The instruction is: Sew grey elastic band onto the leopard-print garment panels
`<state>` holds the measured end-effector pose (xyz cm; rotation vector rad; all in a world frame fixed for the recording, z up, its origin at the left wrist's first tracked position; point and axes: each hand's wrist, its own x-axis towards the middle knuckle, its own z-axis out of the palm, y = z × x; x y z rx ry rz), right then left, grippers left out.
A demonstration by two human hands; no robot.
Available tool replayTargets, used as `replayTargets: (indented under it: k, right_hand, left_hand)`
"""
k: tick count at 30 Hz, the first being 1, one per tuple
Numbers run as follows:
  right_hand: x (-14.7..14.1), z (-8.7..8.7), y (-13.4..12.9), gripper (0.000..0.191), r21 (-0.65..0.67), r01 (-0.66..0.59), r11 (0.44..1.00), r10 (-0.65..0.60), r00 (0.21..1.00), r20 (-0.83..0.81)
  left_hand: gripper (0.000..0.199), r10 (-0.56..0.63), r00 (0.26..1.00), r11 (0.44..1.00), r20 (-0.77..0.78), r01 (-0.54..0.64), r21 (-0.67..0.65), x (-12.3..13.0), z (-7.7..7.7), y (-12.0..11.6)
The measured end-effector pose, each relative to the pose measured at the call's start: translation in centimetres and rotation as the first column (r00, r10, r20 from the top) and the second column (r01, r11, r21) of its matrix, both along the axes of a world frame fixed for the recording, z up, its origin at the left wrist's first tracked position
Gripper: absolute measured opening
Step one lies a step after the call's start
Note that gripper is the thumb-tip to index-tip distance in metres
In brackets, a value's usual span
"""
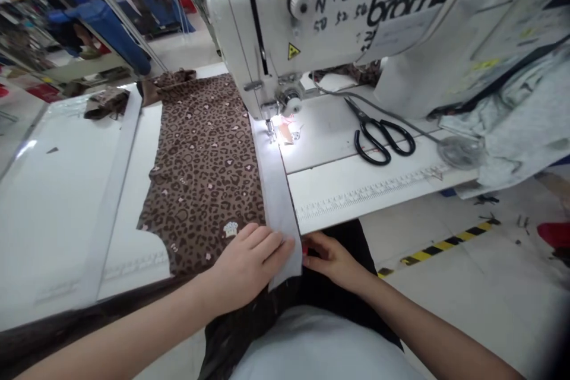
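A brown leopard-print fabric piece [209, 160] lies on the sewing table, with a small cupcake motif near its lower edge. Along its right side runs a pale grey-white strip [276, 184] that passes under the presser foot [270, 130] of the sewing machine [347, 12]. My left hand [249, 258] rests flat on the fabric and the strip near the front edge, fingers side by side. Just right of the strip's lower end, my right hand [332, 258] has its fingers bent together at the table edge. A bit of red [305, 249] shows at its fingertips; what it holds is mostly hidden.
Black-handled scissors [378, 133] lie right of the needle area, behind a printed ruler scale [369, 192]. Light grey cloth [525, 124] hangs at the right. A brown scrap [107, 102] lies at the far left. Yellow-black tape [449, 243] marks the floor.
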<state>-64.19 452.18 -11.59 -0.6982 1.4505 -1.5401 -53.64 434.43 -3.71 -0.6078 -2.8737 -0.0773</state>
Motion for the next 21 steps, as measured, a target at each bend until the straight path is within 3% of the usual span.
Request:
replayTargets:
  k: [2,9,21]
  right_hand:
    - [0.7,0.4,-0.5,0.013,-0.011,0.004,1.000,-0.002,0.994,0.107]
    - [2.5,2.4,1.0,0.022,0.029,0.093,0.995,-0.097,0.967,0.236]
    - [2.2,2.9,1.0,0.021,0.002,0.095,0.995,-0.093,0.963,0.253]
  left_hand:
    - [0.026,-0.037,0.999,0.996,0.000,0.037,0.081,-0.1,-0.1,0.3]
    - [0.021,0.024,0.998,0.952,0.053,-0.039,0.304,1.0,-0.4,1.4]
    - [0.021,0.039,0.999,0.943,0.020,-0.043,0.329,0.9,-1.1,2.1]
